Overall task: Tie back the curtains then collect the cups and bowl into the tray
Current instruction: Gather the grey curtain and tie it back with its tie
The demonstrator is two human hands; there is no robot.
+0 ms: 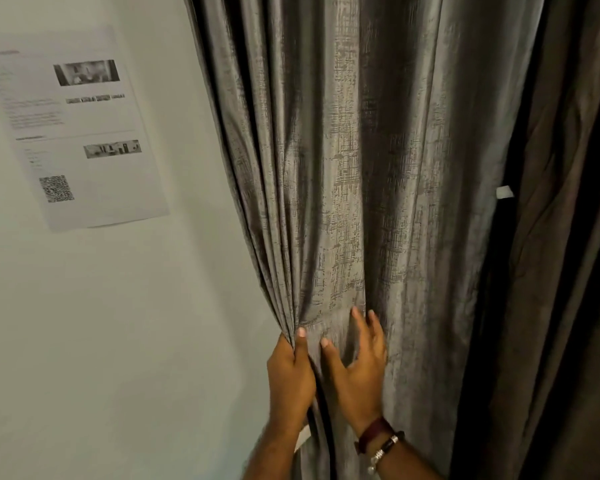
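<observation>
A grey, shiny, textured curtain (354, 168) hangs in folds down the middle of the view. My left hand (291, 379) grips its gathered left edge low down, thumb on the front of the fabric. My right hand (357, 365) lies flat against the curtain just to the right, fingers spread, holding nothing; its wrist carries bracelets. A horizontal band of the same grey fabric (329, 327) crosses the curtain right above my fingertips. No cups, bowl or tray are in view.
A white wall (118, 323) fills the left side, with a printed sheet bearing a QR code (73, 133) stuck on it. A second, darker brown curtain (565, 237) hangs at the right, with a dark gap and a small white tag (504, 192) between the two.
</observation>
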